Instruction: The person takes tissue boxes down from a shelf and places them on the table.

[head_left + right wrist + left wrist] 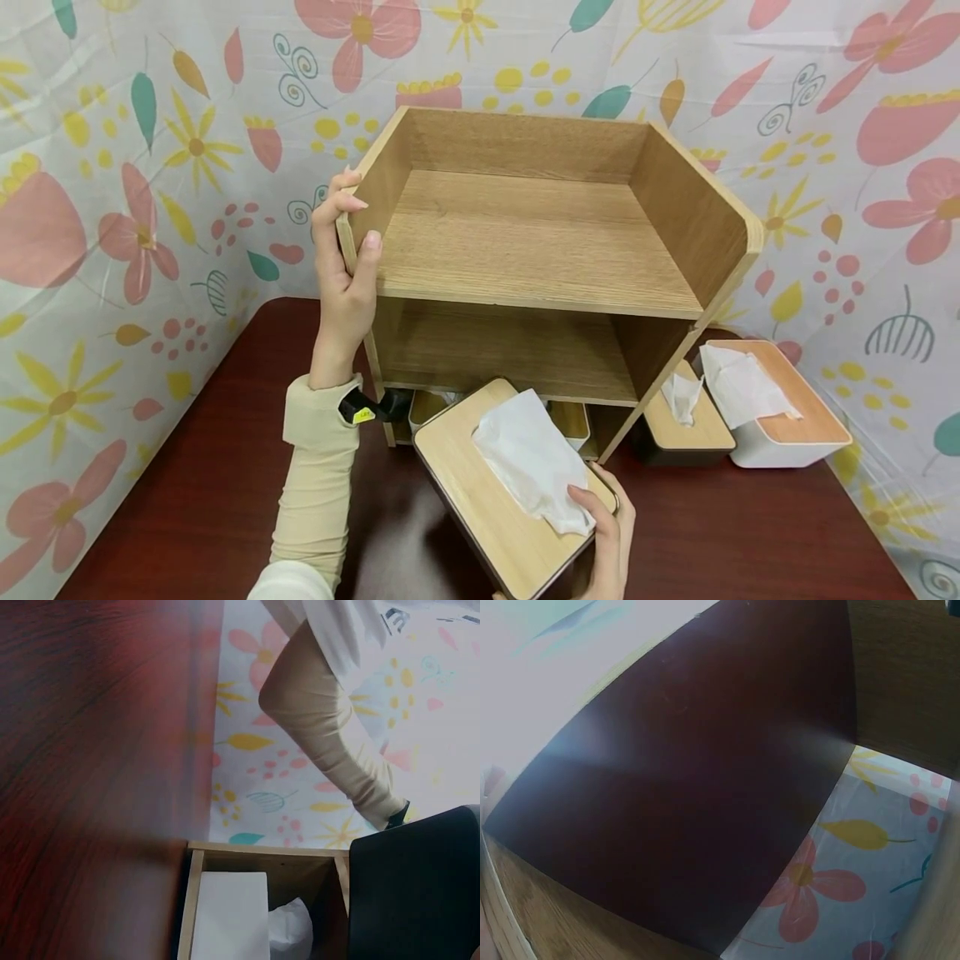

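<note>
A wooden shelf unit (517, 237) stands on the dark red table. With its thumb on the inner face and fingers over the outside, my left hand (345, 279) grips the left side panel near its front. My right hand (611, 533) holds a tissue box (459, 460) by its near right corner, in front of the shelf. Its lid is light wood, its sides dark, and a white tissue (528, 458) sticks out. The box is tilted and raised; its dark side (416, 889) fills the lower right of the right wrist view. My left wrist view shows mostly table.
White-sided tissue boxes sit in the bottom compartment, one white side (229, 915) showing in the right wrist view. Right of the shelf stand a dark tissue box (690, 437) and a white one (787, 446) with an orange-brown lid. Behind hangs a floral curtain (195, 217).
</note>
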The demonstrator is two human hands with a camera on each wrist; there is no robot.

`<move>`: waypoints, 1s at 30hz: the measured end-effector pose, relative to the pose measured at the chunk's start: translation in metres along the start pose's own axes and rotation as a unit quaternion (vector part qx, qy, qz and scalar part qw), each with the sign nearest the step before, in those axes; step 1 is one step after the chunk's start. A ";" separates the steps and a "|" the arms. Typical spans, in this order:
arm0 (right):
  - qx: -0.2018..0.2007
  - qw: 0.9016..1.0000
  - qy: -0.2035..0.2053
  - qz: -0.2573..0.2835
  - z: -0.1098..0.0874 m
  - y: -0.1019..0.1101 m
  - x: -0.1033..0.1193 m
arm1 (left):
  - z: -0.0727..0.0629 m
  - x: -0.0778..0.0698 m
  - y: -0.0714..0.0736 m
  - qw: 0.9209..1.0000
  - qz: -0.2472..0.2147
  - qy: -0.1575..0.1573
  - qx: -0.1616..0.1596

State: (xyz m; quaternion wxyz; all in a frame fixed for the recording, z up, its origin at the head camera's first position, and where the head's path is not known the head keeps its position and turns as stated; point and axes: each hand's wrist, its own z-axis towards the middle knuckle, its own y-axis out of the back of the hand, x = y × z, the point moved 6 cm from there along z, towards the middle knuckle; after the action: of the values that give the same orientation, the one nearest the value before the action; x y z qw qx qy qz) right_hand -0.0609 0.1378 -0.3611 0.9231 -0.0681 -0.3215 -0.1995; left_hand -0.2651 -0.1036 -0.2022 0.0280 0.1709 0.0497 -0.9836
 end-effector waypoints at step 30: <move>0.025 0.999 0.011 -0.020 -0.020 0.008 -0.016 | 0.000 0.001 0.000 1.000 0.005 -0.002 -0.005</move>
State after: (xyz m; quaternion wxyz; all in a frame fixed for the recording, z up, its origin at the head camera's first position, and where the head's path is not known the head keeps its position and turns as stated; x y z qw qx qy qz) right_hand -0.0580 0.1453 -0.3871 0.9238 -0.0361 -0.3181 -0.2102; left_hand -0.2659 -0.1033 -0.2026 0.0337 0.1693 0.0538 -0.9835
